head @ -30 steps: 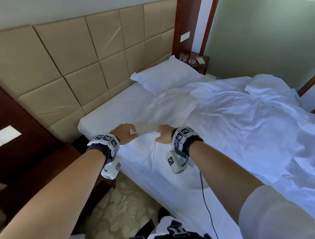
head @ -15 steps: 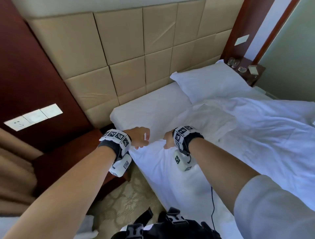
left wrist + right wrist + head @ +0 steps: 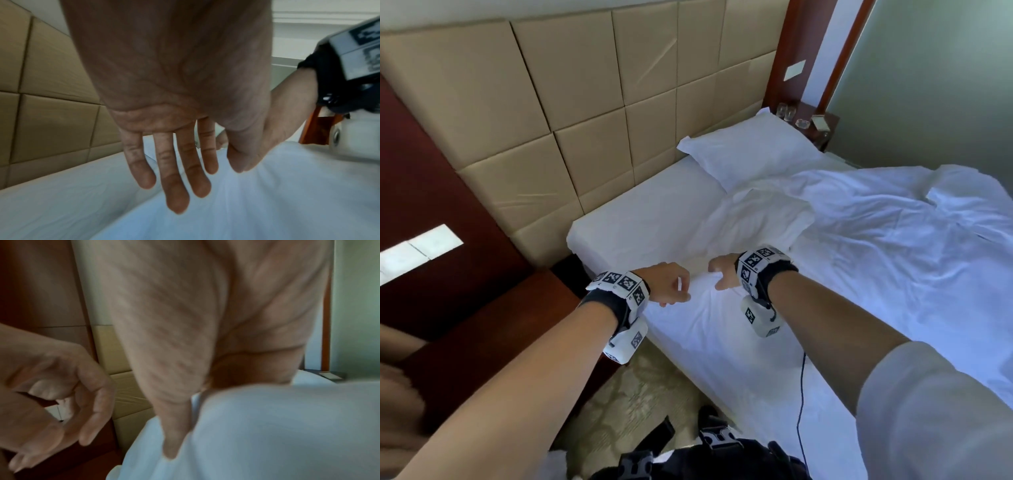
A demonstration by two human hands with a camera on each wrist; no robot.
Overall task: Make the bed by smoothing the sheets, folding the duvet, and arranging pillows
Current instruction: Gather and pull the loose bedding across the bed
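A rumpled white duvet (image 3: pixel 876 246) covers most of the bed, with its near corner bunched at the mattress edge. My right hand (image 3: pixel 722 277) grips that bunched corner; in the right wrist view the thumb (image 3: pixel 176 434) lies along the white duvet (image 3: pixel 277 426) and the fingers are hidden behind it. My left hand (image 3: pixel 671 284) hovers just left of the corner, holding nothing. Its fingers (image 3: pixel 179 186) hang straight above the white duvet (image 3: pixel 267 203). One white pillow (image 3: pixel 750 150) lies at the headboard. The fitted sheet (image 3: pixel 637 219) is bare near the head.
A beige padded headboard (image 3: pixel 585 102) backs the bed. A dark wood nightstand (image 3: pixel 493 335) stands at my left, beside patterned carpet (image 3: pixel 640 387). A far nightstand (image 3: pixel 822 123) holds small glasses. A thin black cable (image 3: pixel 802 394) hangs from my right wrist across the bed's side.
My left hand has let go of the duvet corner, and its fingers have straightened. My right hand keeps its grip. Both hands moved toward the bed's near edge.
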